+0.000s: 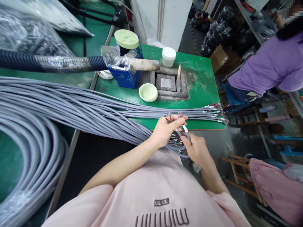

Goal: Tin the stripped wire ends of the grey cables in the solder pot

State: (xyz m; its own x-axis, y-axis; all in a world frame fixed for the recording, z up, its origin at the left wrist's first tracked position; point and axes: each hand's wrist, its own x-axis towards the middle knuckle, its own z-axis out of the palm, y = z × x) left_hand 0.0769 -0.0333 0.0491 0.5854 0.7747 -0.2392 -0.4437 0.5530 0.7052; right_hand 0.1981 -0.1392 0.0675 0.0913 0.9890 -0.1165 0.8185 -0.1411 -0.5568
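Note:
My left hand (pixel 168 128) is closed on the thin coloured wires (pixel 168 117) that fan out of two grey cable ends, thumb pressed over them. Just below, my right hand (pixel 196 147) grips the grey sheaths of the same cables (pixel 188 136), where a white wrap (pixel 185 128) shows. Under my hands hang more cable ends (pixel 176 143) with bare wires. Behind them a long bundle of grey cables (pixel 142 110) lies across the green table, its stripped ends (pixel 216 113) at the right edge.
A solder pot (pixel 167 82) is set in the table, with a flat stick (pixel 178 78) beside it. Nearby are a pale green dish (pixel 148 93), a white lidded tub (pixel 169 56), a blue box (pixel 125 75) and an extraction hose (pixel 71 64). A person in purple (pixel 265 63) is at right.

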